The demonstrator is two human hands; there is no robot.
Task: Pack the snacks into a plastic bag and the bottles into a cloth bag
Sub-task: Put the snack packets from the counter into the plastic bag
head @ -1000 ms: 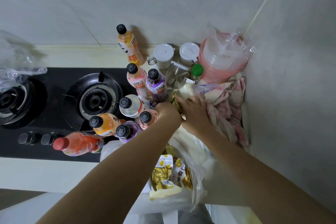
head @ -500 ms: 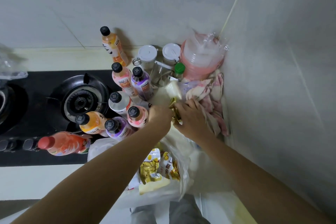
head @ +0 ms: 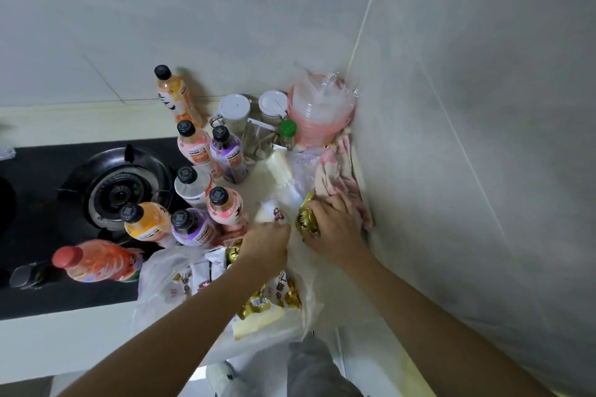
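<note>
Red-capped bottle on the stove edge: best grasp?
The red-capped bottle lies on its side, cap toward the left. Come from above and wrap the mid-body across its width; the neck end is narrow, and a dark bottle sits right beside the cap.

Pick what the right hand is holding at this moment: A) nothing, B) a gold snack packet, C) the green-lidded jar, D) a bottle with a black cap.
B: the right hand has its fingers curled round a gold snack packet, just beyond the open plastic bag; the bottles stand untouched to the left.
</note>
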